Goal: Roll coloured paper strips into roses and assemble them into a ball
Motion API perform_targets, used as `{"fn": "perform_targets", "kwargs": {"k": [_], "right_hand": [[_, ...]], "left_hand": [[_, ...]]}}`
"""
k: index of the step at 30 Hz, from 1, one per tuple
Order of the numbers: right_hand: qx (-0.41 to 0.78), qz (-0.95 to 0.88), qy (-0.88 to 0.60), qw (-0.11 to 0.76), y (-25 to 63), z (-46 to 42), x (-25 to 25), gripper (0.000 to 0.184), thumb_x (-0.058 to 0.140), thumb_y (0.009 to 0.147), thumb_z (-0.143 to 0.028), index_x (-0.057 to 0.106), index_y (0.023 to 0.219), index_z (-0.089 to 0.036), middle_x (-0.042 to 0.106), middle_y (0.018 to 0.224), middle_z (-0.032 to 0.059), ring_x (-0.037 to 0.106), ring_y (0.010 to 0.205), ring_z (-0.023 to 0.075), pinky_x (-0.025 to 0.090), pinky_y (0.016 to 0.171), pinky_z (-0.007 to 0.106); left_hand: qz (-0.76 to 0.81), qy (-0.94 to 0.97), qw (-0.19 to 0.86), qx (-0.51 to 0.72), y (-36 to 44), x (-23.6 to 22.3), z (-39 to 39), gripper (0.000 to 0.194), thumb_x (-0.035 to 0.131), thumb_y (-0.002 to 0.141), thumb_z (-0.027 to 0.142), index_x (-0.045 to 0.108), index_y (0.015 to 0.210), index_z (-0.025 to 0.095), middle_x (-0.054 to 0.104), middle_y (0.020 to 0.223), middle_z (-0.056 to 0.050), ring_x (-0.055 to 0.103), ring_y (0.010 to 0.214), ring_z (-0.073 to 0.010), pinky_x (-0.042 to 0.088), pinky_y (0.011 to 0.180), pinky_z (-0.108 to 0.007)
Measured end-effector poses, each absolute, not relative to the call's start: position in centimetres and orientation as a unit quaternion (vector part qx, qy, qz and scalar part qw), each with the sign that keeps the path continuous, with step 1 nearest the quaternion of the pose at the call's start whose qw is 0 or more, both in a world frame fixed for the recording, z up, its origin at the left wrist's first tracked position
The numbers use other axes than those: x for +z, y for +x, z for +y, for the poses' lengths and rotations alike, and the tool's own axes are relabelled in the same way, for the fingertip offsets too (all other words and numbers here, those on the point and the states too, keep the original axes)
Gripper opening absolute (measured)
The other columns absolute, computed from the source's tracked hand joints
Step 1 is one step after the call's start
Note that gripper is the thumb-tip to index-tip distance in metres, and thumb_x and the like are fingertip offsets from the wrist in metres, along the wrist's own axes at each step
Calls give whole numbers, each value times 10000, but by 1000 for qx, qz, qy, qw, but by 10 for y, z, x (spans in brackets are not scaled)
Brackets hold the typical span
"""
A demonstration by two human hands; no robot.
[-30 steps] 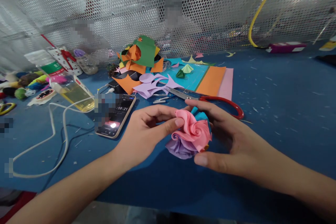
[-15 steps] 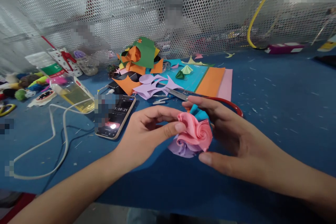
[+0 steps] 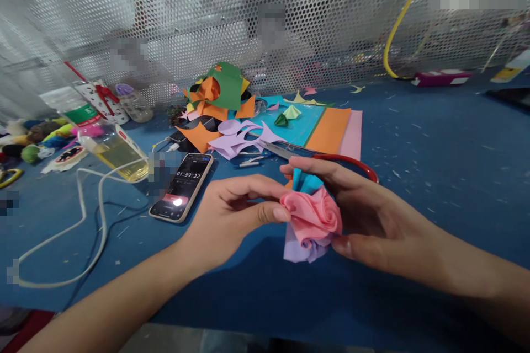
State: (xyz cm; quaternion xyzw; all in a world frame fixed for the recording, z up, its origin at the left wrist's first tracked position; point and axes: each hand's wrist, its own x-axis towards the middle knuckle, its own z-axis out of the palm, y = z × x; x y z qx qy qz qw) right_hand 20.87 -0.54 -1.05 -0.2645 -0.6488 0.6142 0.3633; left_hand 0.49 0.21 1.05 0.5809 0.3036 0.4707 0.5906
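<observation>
Above the near part of the blue table, a folded paper flower ball (image 3: 312, 212) is held between my two hands. Pink swirled petals face me, with lilac paper below and turquoise paper on top; a bit of orange shows behind. My left hand (image 3: 236, 215) pinches the pink paper's left edge between thumb and fingers. My right hand (image 3: 381, 220) curves around the right side, its thumb at the lower right and its fingers over the top. Just behind the hands lie red-handled scissors (image 3: 351, 161), partly covered by the right fingers.
Lilac paper offcuts (image 3: 238, 138), a pile of green and orange scraps (image 3: 223, 88) and coloured sheets (image 3: 331, 129) lie behind. On the left are a phone (image 3: 182, 187), a white cable (image 3: 83, 198) and a tilted bottle of yellowish liquid (image 3: 120, 157). Perforated metal (image 3: 314, 22) backs the table.
The paper flower ball has turned and shifted slightly right and down, and its lilac part now hangs more directly below the pink. My right thumb has come against its lower right side.
</observation>
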Motion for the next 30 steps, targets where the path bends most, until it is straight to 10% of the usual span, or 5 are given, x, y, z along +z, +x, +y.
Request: {"fn": "perform_targets", "kwargs": {"k": [7,16,30], "right_hand": [[611,-655,-272,353,210,-6,-6,621,619,801,-283,363,1355,-398,583,1054,-13,566,807,119,516,700,236],[612,-659,-250,358,211,-5,-8,628,604,810,-228,352,1364,-386,538,1177,8,532,1111,199,497,854,327],[593,-686,-255,336,213,-5,-4,640,613,785,-234,374,1358,-393,558,1230,-4,574,1068,208,488,893,358]], "left_hand": [[279,608,588,454,2,9,2,161,723,734,106,765,792,249,701,803,-4,647,775,-95,542,710,-165],[273,619,574,462,2,9,1,171,752,708,141,759,834,257,707,828,-7,656,793,-107,541,708,-165],[302,683,480,460,0,13,-3,168,738,723,161,766,838,281,715,793,-21,652,738,-126,544,692,-208]]}}
